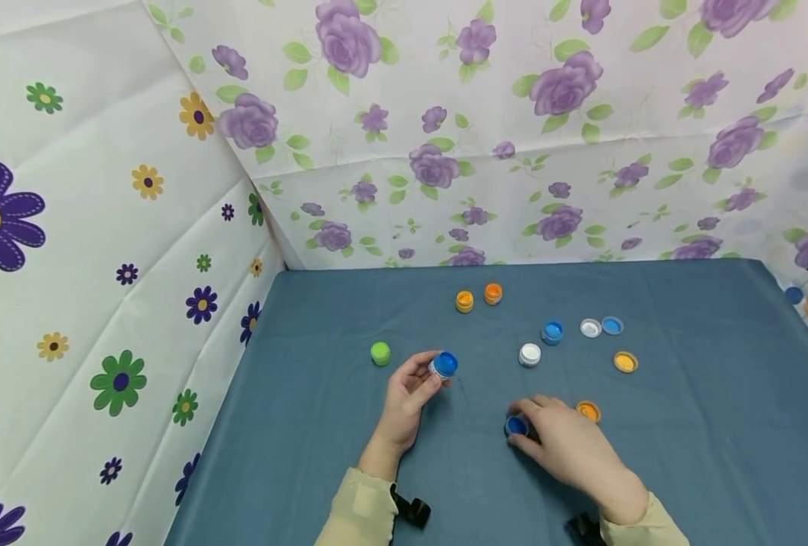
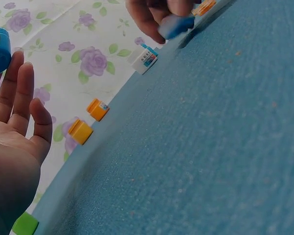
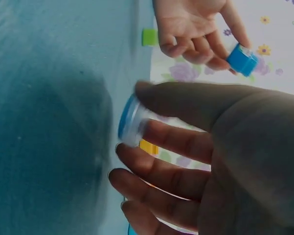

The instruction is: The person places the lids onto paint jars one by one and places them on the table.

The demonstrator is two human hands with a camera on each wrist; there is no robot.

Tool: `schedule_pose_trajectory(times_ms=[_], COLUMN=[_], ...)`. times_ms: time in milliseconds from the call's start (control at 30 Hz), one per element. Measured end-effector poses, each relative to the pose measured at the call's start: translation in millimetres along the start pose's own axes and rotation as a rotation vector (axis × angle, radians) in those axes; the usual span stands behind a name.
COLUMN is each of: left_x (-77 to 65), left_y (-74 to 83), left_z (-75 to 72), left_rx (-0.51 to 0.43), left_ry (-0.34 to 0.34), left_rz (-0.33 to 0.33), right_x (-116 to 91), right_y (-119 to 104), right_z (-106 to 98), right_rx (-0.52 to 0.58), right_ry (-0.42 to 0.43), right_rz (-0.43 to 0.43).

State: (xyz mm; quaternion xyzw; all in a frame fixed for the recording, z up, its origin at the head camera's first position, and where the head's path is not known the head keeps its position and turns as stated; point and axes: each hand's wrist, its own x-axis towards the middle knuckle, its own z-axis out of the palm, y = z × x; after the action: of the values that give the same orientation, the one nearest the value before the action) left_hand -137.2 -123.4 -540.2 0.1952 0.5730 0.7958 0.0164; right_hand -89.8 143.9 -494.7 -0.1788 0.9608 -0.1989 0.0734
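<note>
My left hand grips a small blue paint jar between thumb and fingers, raised above the cloth. Blue shows across the jar's top; its label shows on the same jar in the right wrist view. To the right, my right hand pinches a blue lid by its rim, low over the table. In the right wrist view that lid stands on edge between thumb and index finger, while the other fingers are loosely bent. Lid and jar are apart.
Beyond my hands stand a green jar, a yellow jar, an orange jar, a white jar and another blue jar. Lids lie to the right: white, light blue, yellow, orange.
</note>
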Motion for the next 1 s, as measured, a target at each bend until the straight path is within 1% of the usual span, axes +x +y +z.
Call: schedule_pose_trajectory(times_ms=[67, 167, 233, 367, 467, 567, 667, 900, 1000], left_x=[-0.8, -1.6, -1.8, -1.7, -1.4, -1.0, -0.8, -0.4, 0.0], left_y=[0.3, 0.8, 1.0, 1.0, 1.0, 1.2, 1.3, -0.1, 0.6], left_z=[0.0, 0.3, 0.3, 0.4, 0.6, 0.9, 0.9, 0.6, 1.0], left_rx=[0.0, 0.004, 0.006, 0.01, 0.01, 0.008, 0.006, 0.008, 0.009], left_ry=[-0.004, -0.007, -0.01, -0.01, -0.006, -0.003, -0.003, -0.01, -0.019], left_rz=[0.004, 0.002, -0.001, -0.014, -0.019, -0.016, -0.008, -0.004, 0.003], right_x=[0.4, 1.3, 1.4, 1.6, 1.1, 0.8, 0.7, -0.2, 0.7], right_y=[-1.1, -2.4, -3.2, -6.1, -9.2, -11.9, -13.9, -15.5, -15.1], right_z=[-3.0, -8.4, -12.0, -18.6, -23.2, -27.2, -29.8, -31.1, -30.2], right_rx=[0.071, 0.153, 0.182, 0.25, 0.344, 0.409, 0.431, 0.408, 0.435], right_ry=[-0.019, 0.005, 0.056, 0.171, 0.228, 0.274, 0.299, 0.292, 0.32], right_rz=[0.052, 0.094, 0.1, 0.086, 0.085, 0.083, 0.083, 0.077, 0.059])
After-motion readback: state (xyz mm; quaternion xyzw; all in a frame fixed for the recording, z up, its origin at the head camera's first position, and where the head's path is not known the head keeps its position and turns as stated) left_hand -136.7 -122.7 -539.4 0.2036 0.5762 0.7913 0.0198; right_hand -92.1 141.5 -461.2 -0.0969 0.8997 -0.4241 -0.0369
